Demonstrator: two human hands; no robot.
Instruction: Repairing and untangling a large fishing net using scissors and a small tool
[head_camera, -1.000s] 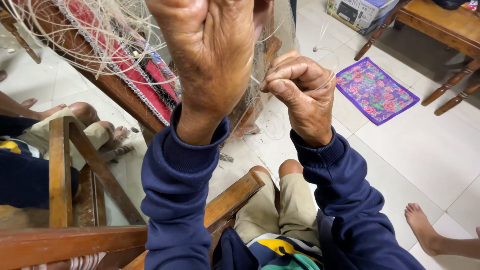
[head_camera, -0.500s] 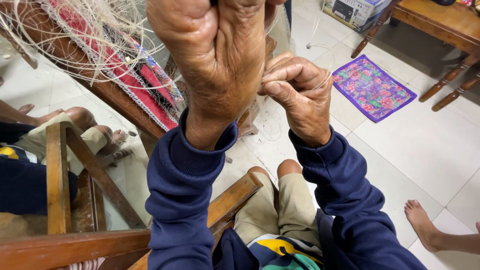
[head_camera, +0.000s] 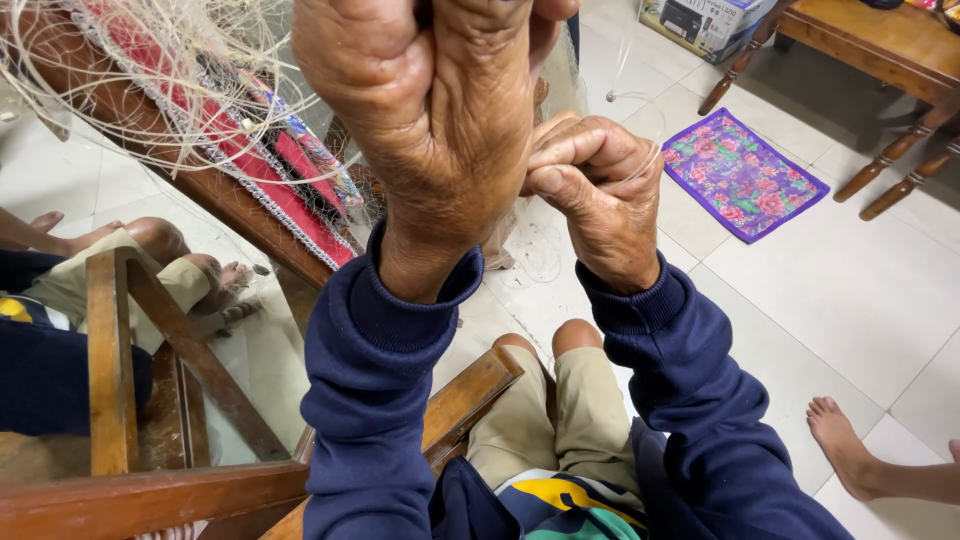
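Fingers (head_camera: 560, 150) of the right hand (head_camera: 600, 200) pinch fine netting (head_camera: 200, 90) beside the clenched left hand (head_camera: 440, 130).

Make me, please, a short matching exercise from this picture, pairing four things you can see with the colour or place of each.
Things:
1. left hand
2. right hand
3. small mat
4. bare foot

Descriptions:
A. purple with a flower pattern, flat on the tiled floor
B. at the lower right edge, belonging to another person
C. raised closest to the camera, closed in a fist
D. pinching pale fishing net line between thumb and fingers

Pairs: 1-C, 2-D, 3-A, 4-B
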